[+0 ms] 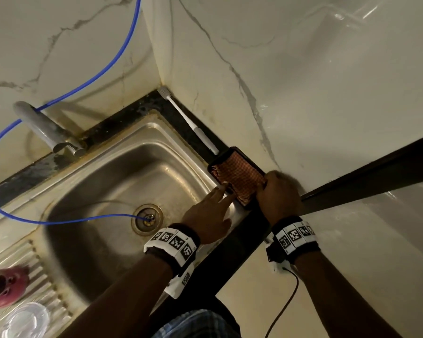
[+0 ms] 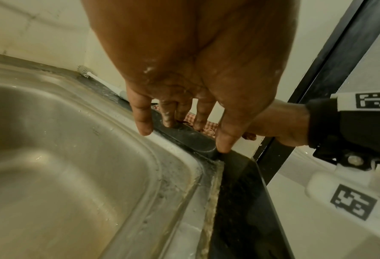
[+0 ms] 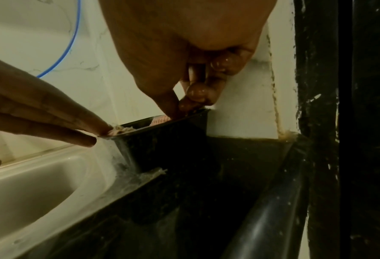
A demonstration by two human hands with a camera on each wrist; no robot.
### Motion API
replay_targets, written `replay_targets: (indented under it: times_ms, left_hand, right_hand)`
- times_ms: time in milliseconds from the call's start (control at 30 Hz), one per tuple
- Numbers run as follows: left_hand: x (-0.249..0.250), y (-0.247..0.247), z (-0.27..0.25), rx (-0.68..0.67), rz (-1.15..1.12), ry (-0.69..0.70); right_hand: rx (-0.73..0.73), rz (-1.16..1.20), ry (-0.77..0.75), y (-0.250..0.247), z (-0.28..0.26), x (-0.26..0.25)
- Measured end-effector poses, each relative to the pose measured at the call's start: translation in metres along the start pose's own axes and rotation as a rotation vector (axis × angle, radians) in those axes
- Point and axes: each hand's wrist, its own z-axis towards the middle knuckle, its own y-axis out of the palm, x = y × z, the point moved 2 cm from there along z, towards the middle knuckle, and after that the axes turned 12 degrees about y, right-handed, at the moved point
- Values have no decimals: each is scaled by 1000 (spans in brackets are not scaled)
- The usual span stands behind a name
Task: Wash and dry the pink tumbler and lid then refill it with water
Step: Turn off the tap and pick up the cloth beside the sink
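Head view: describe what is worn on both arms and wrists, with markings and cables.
Both forearms are bare, with no sleeves. The left wrist carries a black band topped by a white strip of square black-and-white coded markers, with a white mount hanging below. The right wrist wears a matching band and marker strip; a thin dark cable trails from its white mount.

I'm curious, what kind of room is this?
Probably a home kitchen. There's a steel sink with a tap and ribbed draining board, a black tub holding a scrubbing cloth, and marble-look wall tiles.
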Motion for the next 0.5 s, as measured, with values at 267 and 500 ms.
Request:
replay_targets:
  times_ms: [267, 500]
  left_hand:
    - [5, 0, -2, -23, -25, -4]
    - [0, 1, -1, -19, -22, 17]
  right_hand:
    - [-61, 184, -34, -11, -14, -18]
    - [-155, 362, 61, -1, -8, -25]
